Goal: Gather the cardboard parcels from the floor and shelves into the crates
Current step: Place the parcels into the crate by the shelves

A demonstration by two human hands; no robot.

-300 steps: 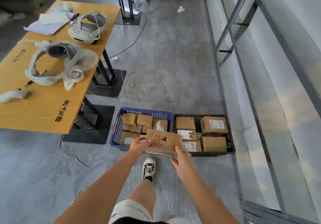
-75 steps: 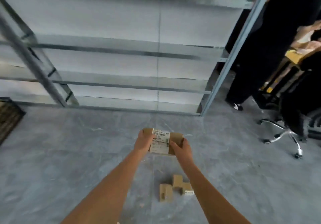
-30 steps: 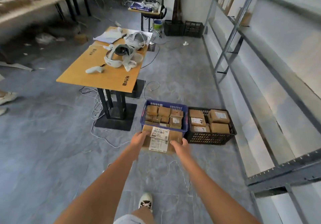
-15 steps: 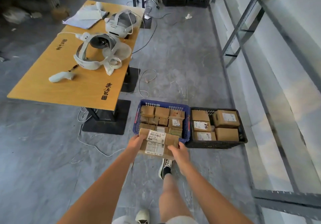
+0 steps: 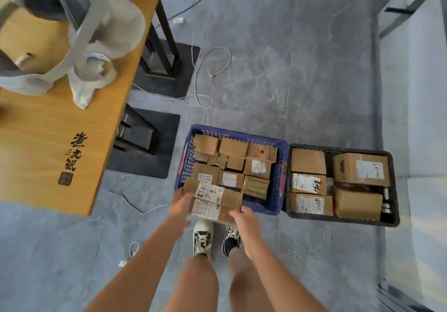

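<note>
Far to the left of the hands, a wooden desk with a grey headset on top and black characters printed near its edge. Under the desk, black legs on flat base plates. On the grey floor between desk and crates, a thin white cable in loops.

Left hand on the left side of a flat cardboard parcel, fingers bent round its edge. Parcel held level, white printed labels on top, just over the near left corner of the blue crate. Right hand on the near right side of the same parcel, thumb on top, fingers curled below.

Below the hands, two bare legs and two black-and-white shoes, close to the near wall of the blue crate.

Ahead of the hands, the blue crate nearly full with many small cardboard boxes, some with white labels. Touching its right side, a black crate with five larger boxes, several with handwritten labels.

Far right of the hands, grey metal shelf posts and a pale lower shelf.
</note>
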